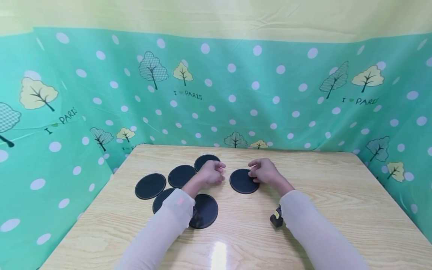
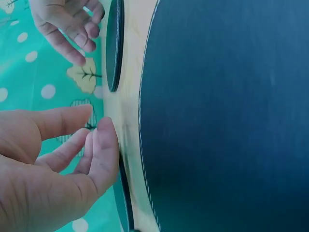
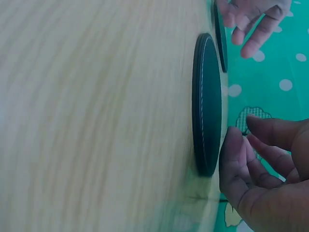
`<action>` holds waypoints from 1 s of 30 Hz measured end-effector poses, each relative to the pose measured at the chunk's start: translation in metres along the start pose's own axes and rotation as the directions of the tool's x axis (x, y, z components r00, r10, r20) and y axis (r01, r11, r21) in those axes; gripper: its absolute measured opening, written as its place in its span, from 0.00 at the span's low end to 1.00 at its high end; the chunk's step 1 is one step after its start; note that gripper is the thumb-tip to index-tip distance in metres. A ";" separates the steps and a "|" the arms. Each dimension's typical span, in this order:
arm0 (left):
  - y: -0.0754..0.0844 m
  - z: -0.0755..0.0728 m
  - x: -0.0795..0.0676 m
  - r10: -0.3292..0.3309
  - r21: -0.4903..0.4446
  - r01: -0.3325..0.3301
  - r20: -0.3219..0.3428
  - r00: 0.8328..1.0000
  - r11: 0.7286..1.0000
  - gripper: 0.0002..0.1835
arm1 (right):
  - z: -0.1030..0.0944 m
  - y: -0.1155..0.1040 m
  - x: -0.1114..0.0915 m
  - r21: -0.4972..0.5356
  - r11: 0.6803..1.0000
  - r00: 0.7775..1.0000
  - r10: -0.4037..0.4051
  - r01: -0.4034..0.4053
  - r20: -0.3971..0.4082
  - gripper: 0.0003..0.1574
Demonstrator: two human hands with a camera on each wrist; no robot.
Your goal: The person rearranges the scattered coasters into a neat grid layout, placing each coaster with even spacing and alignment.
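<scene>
Five black discs (image 1: 150, 186) lay around the person's left hand (image 1: 210, 173) and sleeve (image 1: 156, 228), its loosely bent fingers holding nothing. Another disc (image 1: 241, 181) sat rightward on the wooden table (image 1: 337, 187), near the right hand (image 1: 264, 171), which also gripped nothing.

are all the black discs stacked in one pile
No, the head view shows black discs lying at several separate spots on the wooden table.

Black, pale-stitched discs (image 1: 242, 182); light-brown, wood-grained worktop (image 1: 337, 202); green cloth (image 1: 270, 88) patterned with whitish dots (image 1: 280, 69) and yellow trees (image 1: 368, 77), topped by pale yellow; off-white sleeves (image 1: 156, 228).
</scene>
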State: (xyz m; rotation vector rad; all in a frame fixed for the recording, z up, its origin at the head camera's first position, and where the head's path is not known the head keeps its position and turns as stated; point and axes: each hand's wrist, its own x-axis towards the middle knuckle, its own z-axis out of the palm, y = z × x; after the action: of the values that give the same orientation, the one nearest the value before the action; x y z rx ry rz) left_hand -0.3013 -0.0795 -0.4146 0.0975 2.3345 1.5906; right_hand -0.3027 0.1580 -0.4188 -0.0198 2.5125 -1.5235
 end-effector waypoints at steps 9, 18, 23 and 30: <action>-0.006 -0.032 -0.001 -0.006 0.025 0.008 -0.070 0.998 1.000 0.21 | 0.030 -0.017 0.013 0.090 0.996 1.000 -0.025 0.023 0.019 0.24; -0.014 -0.066 0.009 -0.053 0.052 0.060 -0.136 0.989 0.997 0.22 | 0.059 -0.028 0.028 0.162 0.986 0.998 -0.053 0.048 0.024 0.24; -0.017 -0.083 0.017 -0.081 0.016 0.084 -0.150 0.985 0.996 0.22 | 0.069 -0.031 0.035 0.210 0.977 0.999 -0.032 0.024 0.037 0.26; -0.022 -0.102 0.029 -0.107 0.032 0.116 -0.206 0.973 0.993 0.22 | 0.080 -0.039 0.045 0.235 0.972 0.998 -0.007 -0.007 0.060 0.26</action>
State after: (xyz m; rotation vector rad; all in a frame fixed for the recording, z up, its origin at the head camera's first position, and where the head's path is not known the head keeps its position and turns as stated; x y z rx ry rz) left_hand -0.3561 -0.1728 -0.4067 -0.1927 2.4796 1.5602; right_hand -0.3360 0.0647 -0.4274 -0.0300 2.2702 -1.7825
